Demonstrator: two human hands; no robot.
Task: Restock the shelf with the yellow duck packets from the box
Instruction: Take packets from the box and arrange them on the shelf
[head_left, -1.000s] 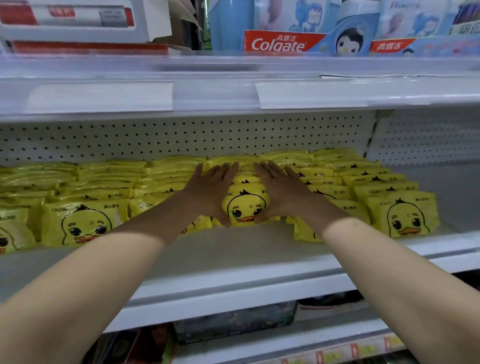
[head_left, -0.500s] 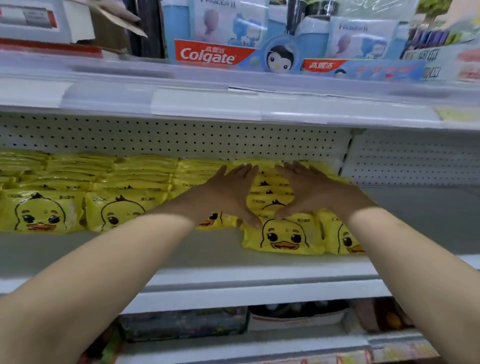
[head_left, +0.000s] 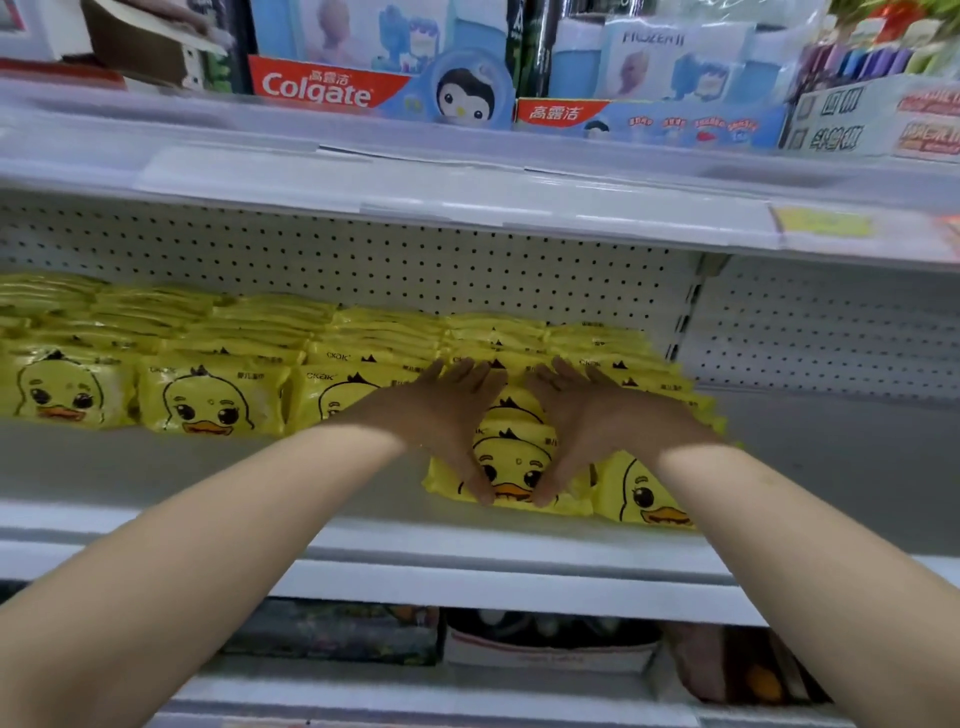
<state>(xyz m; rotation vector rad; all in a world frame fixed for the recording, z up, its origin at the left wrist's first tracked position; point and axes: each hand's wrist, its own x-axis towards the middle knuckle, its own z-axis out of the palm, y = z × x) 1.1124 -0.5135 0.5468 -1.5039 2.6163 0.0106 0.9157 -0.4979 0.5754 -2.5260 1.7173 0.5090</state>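
Head camera, looking into a white store shelf (head_left: 208, 467) backed by a perforated panel (head_left: 363, 270): rows of yellow duck packets (head_left: 208, 400) fill it from 9 o'clock to the centre, overlapping front to back. Colgate toothpaste boxes (head_left: 322, 88) line the upper shelf (head_left: 467, 208) at 12 o'clock. A person's left hand (head_left: 441, 415) and right hand (head_left: 597, 421) lie side by side just right of centre, fingers straight and spread flat over the row, gripping nothing. Both thumbs press the face of the front duck packet (head_left: 511, 467), which sits nearer the shelf edge than the rows at 9 o'clock.
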